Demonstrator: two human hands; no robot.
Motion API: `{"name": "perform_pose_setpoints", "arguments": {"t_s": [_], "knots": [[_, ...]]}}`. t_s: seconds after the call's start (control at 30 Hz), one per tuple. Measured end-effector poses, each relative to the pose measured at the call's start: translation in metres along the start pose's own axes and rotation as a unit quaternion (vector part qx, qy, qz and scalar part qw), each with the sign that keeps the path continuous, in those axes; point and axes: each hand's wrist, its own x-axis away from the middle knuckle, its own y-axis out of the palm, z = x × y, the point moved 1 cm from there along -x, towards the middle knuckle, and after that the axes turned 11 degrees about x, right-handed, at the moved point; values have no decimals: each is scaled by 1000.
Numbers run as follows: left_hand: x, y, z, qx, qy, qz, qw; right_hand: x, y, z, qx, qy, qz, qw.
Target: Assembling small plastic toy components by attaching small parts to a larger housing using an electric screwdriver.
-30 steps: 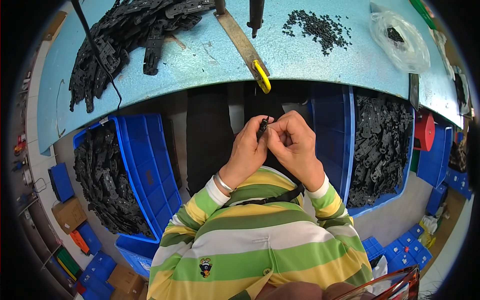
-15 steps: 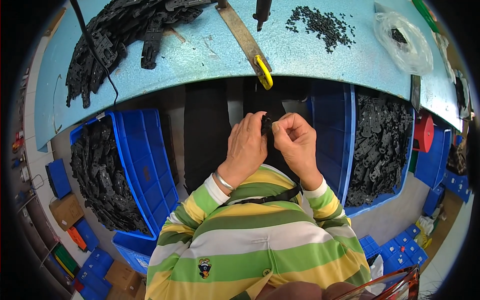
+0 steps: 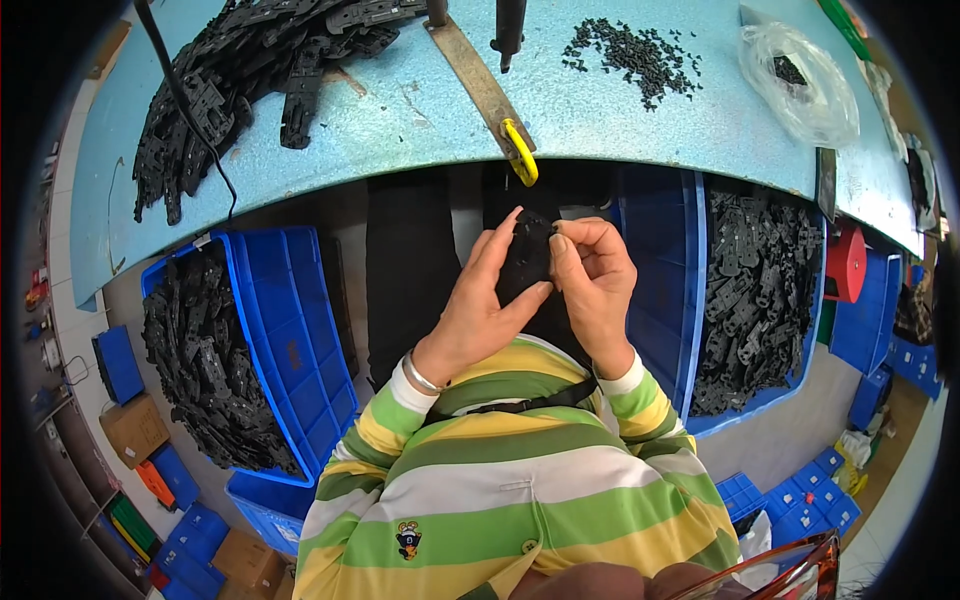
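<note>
Over my lap, my left hand (image 3: 478, 318) holds a flat black plastic part (image 3: 527, 255) between its thumb and fingers. At the part's right edge is my right hand (image 3: 600, 285), its thumb and index finger pinched together. A tiny black piece (image 3: 556, 228) shows at those fingertips; its exact shape is too small to make out. Dark trousers behind the part blur its outline. Beyond both hands, a yellow hooked handle (image 3: 521, 157) sits at the end of a metal bar on the table's front edge.
On the blue table (image 3: 400, 110) lie a heap of black plastic parts (image 3: 200, 100), scattered small black pieces (image 3: 640, 60) and a clear plastic bag (image 3: 825, 110). A dark tool (image 3: 508, 35) hangs above. Blue bins (image 3: 290, 340) of black parts flank me, with a red reel (image 3: 846, 262) at right.
My left hand has spread its thumb and fingers and turned, so the black part's flat face now shows. The right fingertips have shifted slightly along its edge.
</note>
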Motion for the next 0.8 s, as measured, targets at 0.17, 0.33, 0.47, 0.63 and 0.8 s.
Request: {"name": "perform_pose_setpoints", "arguments": {"t_s": [0.17,0.33,0.47,0.63,0.8], "knots": [[-6,-11,3,-37,6,-12,999,-2,2,4,20,-29,-20,999],[-14,-11,16,-34,5,-20,999,-11,8,-1,72,-136,-4,988],[-20,-12,22,-26,9,-31,999,-16,11,-7,80,-159,-14,984],[-29,-14,26,-28,57,-42,997,-22,20,-13,71,-200,-3,977],[-48,-15,39,-12,82,-38,996,-38,29,-34,61,-238,-10,969]]}}
